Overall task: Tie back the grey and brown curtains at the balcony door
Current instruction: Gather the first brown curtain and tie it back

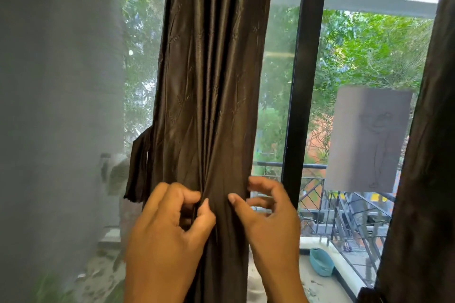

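Nearest us, our left hand (167, 233) pinches a fold of the glossy, gathered dark-brown satin curtain (211, 96) hanging beside the black door frame (298, 106), while our right hand (268, 214) curls around its edge; light, soft, slippery cloth, best bunched mid-height.

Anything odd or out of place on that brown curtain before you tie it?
A loose tieback strip dangles off the left edge of the brown curtain, unfastened, its end frayed. The left hand pinches a fold while the right hand wraps the right edge. Nothing else stands out.
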